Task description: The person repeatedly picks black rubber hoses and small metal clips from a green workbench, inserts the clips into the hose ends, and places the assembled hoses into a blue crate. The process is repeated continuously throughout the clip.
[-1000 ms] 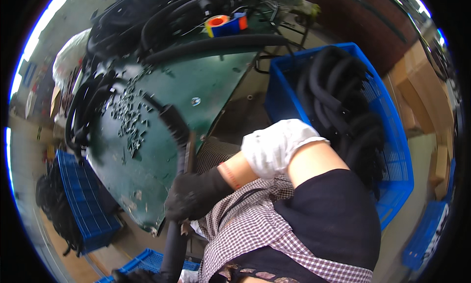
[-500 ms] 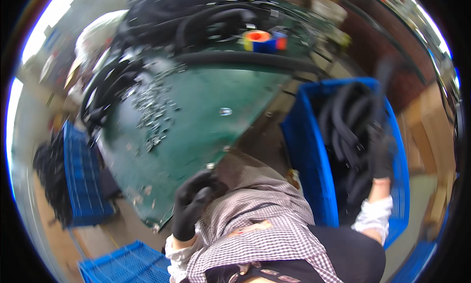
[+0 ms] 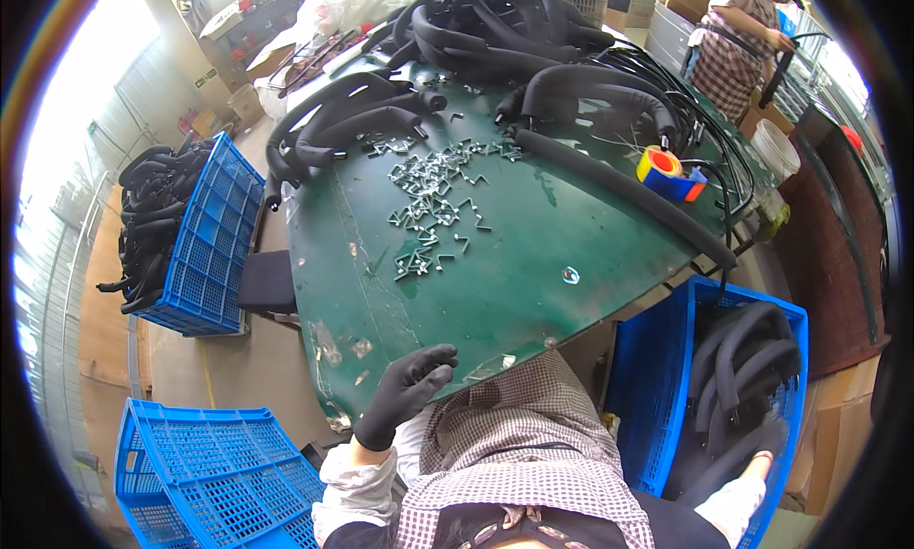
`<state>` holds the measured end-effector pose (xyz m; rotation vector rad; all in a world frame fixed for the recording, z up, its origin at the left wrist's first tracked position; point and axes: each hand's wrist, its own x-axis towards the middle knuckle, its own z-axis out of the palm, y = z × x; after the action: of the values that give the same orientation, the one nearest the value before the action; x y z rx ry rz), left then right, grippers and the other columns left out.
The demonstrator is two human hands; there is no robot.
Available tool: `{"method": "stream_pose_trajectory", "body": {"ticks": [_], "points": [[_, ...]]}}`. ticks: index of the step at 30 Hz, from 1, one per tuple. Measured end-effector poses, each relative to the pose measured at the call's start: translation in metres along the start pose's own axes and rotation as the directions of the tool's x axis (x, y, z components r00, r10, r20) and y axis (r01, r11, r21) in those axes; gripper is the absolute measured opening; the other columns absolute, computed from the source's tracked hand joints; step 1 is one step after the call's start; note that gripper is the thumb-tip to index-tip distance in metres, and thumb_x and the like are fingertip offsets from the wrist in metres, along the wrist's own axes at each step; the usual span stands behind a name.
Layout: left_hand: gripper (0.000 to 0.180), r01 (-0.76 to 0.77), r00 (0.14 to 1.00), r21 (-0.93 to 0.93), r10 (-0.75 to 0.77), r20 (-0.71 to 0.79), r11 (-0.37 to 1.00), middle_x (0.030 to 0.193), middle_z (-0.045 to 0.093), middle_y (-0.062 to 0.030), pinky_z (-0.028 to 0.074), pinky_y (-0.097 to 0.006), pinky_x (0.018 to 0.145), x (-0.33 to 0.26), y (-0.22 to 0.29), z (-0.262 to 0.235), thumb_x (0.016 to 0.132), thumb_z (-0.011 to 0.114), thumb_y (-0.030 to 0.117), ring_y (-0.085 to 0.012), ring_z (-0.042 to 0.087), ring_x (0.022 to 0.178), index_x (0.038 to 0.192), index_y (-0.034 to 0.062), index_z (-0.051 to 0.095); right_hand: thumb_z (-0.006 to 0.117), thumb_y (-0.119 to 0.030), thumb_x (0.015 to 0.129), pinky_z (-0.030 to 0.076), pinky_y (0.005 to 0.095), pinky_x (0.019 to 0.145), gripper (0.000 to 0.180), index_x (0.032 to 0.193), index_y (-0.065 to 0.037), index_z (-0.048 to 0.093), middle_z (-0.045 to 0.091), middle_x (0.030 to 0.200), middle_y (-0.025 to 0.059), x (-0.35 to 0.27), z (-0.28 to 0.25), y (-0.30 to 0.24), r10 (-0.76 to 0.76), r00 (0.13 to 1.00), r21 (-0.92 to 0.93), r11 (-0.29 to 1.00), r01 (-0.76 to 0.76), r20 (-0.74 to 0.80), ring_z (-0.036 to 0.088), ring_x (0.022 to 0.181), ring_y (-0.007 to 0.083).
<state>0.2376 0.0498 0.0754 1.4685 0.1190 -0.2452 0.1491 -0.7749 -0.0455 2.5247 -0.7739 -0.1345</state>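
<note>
My left hand [image 3: 409,394], in a black glove, is at the near edge of the green table [image 3: 505,292]. Its fingers are loosely bent, with nothing seen in them. My right hand [image 3: 773,437], gloved in black as well, reaches into a blue crate [image 3: 649,397] to my right. Curved black foam tubes [image 3: 731,359] fill part of that crate, and my right hand is against them. Its fingers blend into the dark tubes, so I cannot see whether they grip one. Many small bent metal pieces [image 3: 428,201] lie scattered in the table's middle.
More foam tubes [image 3: 486,35] are heaped at the table's far side, and a long straight one [image 3: 619,192] lies near rolls of coloured tape [image 3: 664,171]. Blue crates [image 3: 205,244] stand at left. Another person [image 3: 738,39] works at far right.
The view has swung to the right and steadied. My right hand sits lower in the crate, and a tube that stood up near its far rim no longer does. My left hand stays by the table edge.
</note>
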Motion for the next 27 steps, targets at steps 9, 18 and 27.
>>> {"method": "stream_pose_trajectory", "body": {"ticks": [9, 18, 27], "points": [[0.034, -0.084, 0.964, 0.251, 0.142, -0.225, 0.964, 0.109, 0.067, -0.0086, 0.049, -0.029, 0.089, 0.055, 0.027, -0.083, 0.096, 0.061, 0.016, -0.0132, 0.062, 0.099, 0.125, -0.0031, 0.059, 0.067, -0.026, 0.089, 0.053, 0.0399, 0.071, 0.022, 0.097, -0.005, 0.068, 0.068, 0.087, 0.0147, -0.003, -0.357, -0.328, -0.34, 0.752, 0.668, 0.348, 0.658, -0.564, 0.067, 0.077, 0.0302], [0.03, -0.024, 0.663, 0.812, 0.617, -0.424, 0.583, 0.11, 0.066, -0.0123, 0.048, -0.032, 0.088, 0.156, 0.065, -0.251, 0.097, 0.058, 0.017, -0.019, 0.062, 0.098, 0.121, -0.0001, 0.06, 0.061, -0.029, 0.089, 0.051, 0.0446, 0.068, 0.019, 0.091, -0.01, 0.063, 0.063, 0.084, 0.0131, 0.013, -0.452, -0.639, -0.528, 0.435, 0.499, 0.025, 0.866, -0.729, 0.064, 0.08, 0.0344], [0.04, 0.389, 0.343, 0.921, 0.923, -0.176, 0.031, 0.117, 0.062, -0.0251, 0.048, -0.042, 0.089, 0.265, 0.058, -0.513, 0.101, 0.049, 0.027, -0.0414, 0.06, 0.104, 0.125, -0.0049, 0.054, 0.065, -0.018, 0.079, 0.052, 0.0454, 0.065, 0.023, 0.1, -0.013, 0.058, 0.056, 0.104, 0.0101, 0.026, -0.447, -0.715, -0.651, 0.488, 0.553, 0.123, 0.824, -0.581, 0.064, 0.082, 0.033]]}}
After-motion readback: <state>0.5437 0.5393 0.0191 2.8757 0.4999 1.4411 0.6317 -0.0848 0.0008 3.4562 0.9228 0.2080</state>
